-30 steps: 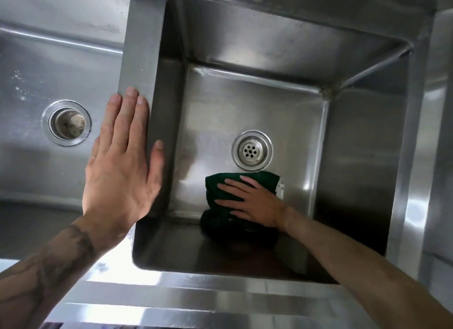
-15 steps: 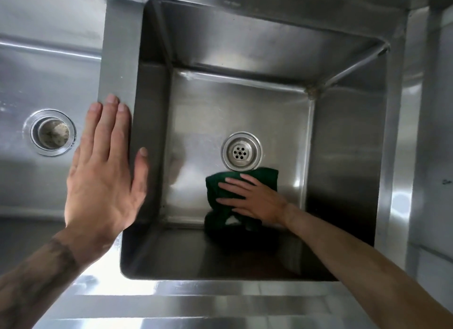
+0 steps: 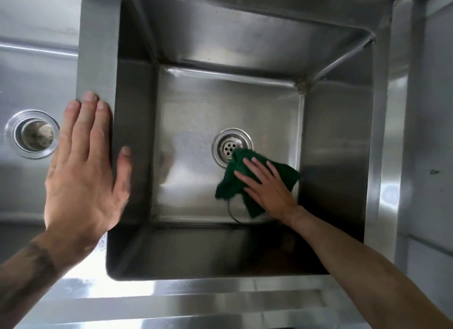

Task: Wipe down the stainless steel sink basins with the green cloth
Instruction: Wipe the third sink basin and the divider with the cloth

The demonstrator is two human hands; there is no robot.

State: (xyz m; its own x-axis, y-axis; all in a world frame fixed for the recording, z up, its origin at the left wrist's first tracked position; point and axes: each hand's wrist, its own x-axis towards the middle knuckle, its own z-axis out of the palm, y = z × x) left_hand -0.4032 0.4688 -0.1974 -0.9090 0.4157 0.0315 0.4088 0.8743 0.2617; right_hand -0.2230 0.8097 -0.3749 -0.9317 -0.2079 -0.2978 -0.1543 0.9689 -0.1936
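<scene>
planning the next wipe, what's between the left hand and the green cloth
In the head view, only bare steel: the basin's left wall and a stretch of its floor separate the left hand from the green cloth.

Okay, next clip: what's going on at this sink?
A person is wiping the bottom of the right basin. The right hand presses a green cloth flat against the basin floor near the right wall, and the cloth's corner overlaps the edge of the drain. The left hand rests flat on the divider between the two basins.
</scene>
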